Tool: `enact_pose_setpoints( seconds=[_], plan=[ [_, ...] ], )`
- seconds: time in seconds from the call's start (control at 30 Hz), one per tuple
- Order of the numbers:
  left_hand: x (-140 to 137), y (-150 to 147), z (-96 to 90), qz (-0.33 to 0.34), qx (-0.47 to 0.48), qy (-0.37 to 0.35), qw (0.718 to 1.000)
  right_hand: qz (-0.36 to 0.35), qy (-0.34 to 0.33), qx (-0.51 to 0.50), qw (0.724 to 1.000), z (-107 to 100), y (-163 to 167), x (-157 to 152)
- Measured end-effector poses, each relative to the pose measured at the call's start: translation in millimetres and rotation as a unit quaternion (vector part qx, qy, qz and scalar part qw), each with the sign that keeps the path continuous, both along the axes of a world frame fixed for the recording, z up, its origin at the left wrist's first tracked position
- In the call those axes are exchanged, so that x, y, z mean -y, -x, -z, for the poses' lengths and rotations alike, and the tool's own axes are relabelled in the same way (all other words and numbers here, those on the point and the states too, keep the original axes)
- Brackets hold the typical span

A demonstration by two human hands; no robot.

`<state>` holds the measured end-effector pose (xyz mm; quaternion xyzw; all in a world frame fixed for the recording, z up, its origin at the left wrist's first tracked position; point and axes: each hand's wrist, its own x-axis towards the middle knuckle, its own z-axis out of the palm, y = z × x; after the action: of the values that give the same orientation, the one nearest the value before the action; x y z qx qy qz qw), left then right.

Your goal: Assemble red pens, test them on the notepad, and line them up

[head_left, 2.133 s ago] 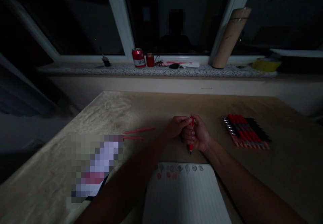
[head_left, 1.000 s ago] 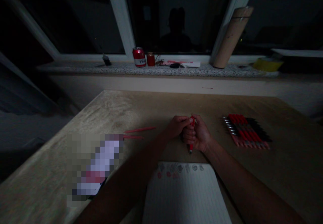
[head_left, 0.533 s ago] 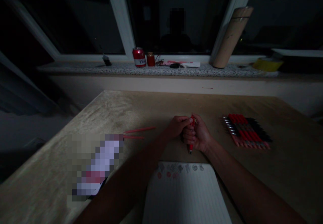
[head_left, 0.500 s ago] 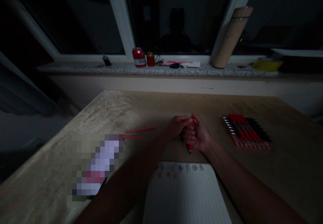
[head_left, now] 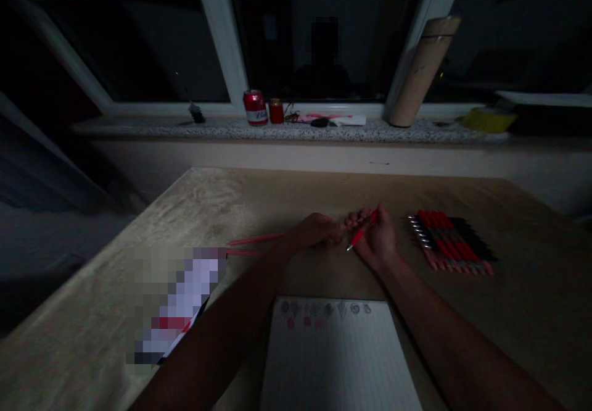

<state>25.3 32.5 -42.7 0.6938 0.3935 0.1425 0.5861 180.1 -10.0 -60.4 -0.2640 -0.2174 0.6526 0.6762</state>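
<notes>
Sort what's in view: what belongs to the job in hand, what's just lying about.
Probably the job's:
red pen, in the right hand
lined notebook, with dark and reddish marks
row of pens

Seemingly just lying about, on the sill:
red can
small red jar
tan cylinder
yellow object

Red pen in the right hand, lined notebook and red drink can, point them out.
Red pen [head_left: 362,231], head view, middle of the barrel.
Lined notebook [head_left: 340,361], head view, middle of the page.
Red drink can [head_left: 254,107], head view, front of its body.
</notes>
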Motion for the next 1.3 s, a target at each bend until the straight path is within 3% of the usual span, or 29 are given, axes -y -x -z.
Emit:
enact_pose_setpoints(
  seconds=[0.13,0.3,0.37,0.47,0.57,0.7,0.77,0.93,1.0,1.1,1.3],
  plan=[
    [3.9,6.6,-5.7,0.085,-0.001,0.027,0.996,0.080,-0.029,0.042,0.996,6.4,1.7,-5.3],
    [5.9,9.8,-8.5,0.031,0.104,0.062,0.992,0.148,-0.047,0.134,0.979,4.6,1.4,-3.8],
    [5.9,14.6,-8.0,0.033,0.113,0.069,0.991,0.146,-0.057,0.175,0.972,2.0,1.6,0.4],
    [6.4,22.2,-4.1,0.040,0.082,0.021,0.996,0.098,-0.057,0.233,0.966,-0.3,-1.5,8.3],
    [6.4,25.1,2.9,-0.011,0.061,-0.040,0.997,0.086,-0.037,0.324,0.941,1.4,-14.3,14.5],
    [4.5,22.8,15.2,-0.072,0.036,-0.145,0.986,0.180,-0.001,0.525,0.832,4.3,-38.5,18.9],
    [4.1,21.8,20.9,-0.073,0.008,-0.208,0.975,0.206,-0.045,0.622,0.754,2.7,-44.6,21.1],
    [8.2,20.4,29.7,-0.030,-0.035,-0.323,0.945,0.109,-0.219,0.808,0.536,-3.3,-34.6,27.0],
    [10.9,19.3,31.2,-0.021,-0.040,-0.348,0.936,0.071,-0.243,0.837,0.485,-2.5,-28.1,27.7],
    [13.7,17.2,32.2,-0.026,-0.047,-0.364,0.930,0.044,-0.234,0.854,0.463,0.9,-23.9,27.5],
    [15.2,16.9,30.5,-0.040,-0.057,-0.367,0.928,0.037,-0.223,0.851,0.474,0.7,-24.9,28.8]
  ],
)
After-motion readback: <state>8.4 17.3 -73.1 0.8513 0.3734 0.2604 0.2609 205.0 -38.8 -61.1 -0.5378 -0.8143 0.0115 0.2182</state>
